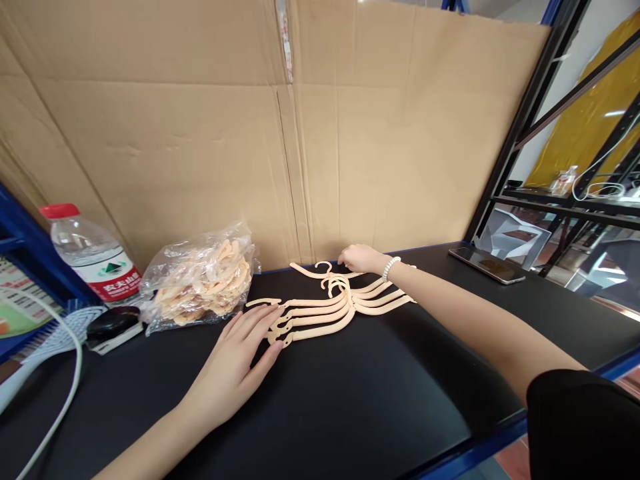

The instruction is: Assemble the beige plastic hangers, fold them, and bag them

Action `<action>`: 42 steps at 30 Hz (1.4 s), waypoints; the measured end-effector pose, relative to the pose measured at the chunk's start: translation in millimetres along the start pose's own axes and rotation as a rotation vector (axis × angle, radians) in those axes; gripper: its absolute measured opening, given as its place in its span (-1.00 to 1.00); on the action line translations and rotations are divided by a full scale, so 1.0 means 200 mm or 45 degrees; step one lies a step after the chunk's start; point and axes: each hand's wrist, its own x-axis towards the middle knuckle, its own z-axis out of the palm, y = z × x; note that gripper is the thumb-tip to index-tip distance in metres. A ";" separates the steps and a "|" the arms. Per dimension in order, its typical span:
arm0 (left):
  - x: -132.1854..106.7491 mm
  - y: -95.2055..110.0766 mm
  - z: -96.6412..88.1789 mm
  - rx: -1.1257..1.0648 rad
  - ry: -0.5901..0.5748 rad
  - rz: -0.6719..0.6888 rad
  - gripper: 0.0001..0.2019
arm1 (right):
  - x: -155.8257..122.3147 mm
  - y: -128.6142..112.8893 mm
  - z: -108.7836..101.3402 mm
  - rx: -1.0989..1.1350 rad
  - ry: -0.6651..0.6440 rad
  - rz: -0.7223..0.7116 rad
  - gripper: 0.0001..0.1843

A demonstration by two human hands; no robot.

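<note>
Several small cream plastic hangers (330, 308) lie fanned out on the black table (360, 400). My left hand (239, 360) rests flat on the table, fingers stretched, with the fingertips touching the left ends of the hangers. My right hand (361, 259), with a bead bracelet at the wrist, reaches to the far side and lies over the top hanger's hook near the cardboard wall; its fingers are curled downward onto it. A clear plastic bag (200, 280) full of more such hangers sits to the left of the fan.
A cardboard sheet (280, 133) stands along the back of the table. At the left are a water bottle (93, 257), a dark small object (111, 321) and a white cable (70, 373). A phone (486, 265) lies at the right, by a black metal rack (550, 120).
</note>
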 end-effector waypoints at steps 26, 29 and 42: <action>0.01 0.22 -0.05 -1.179 0.123 -0.671 -0.64 | -0.37 -0.75 -0.23 1.444 0.487 -0.213 -0.83; 0.01 0.21 -0.05 -1.229 0.185 -0.722 -0.65 | -0.29 -0.48 -0.23 1.007 0.635 -0.056 -0.87; 0.03 0.17 -0.04 -1.325 0.214 -0.676 -0.67 | -0.20 -0.04 0.03 0.648 0.127 0.177 -0.89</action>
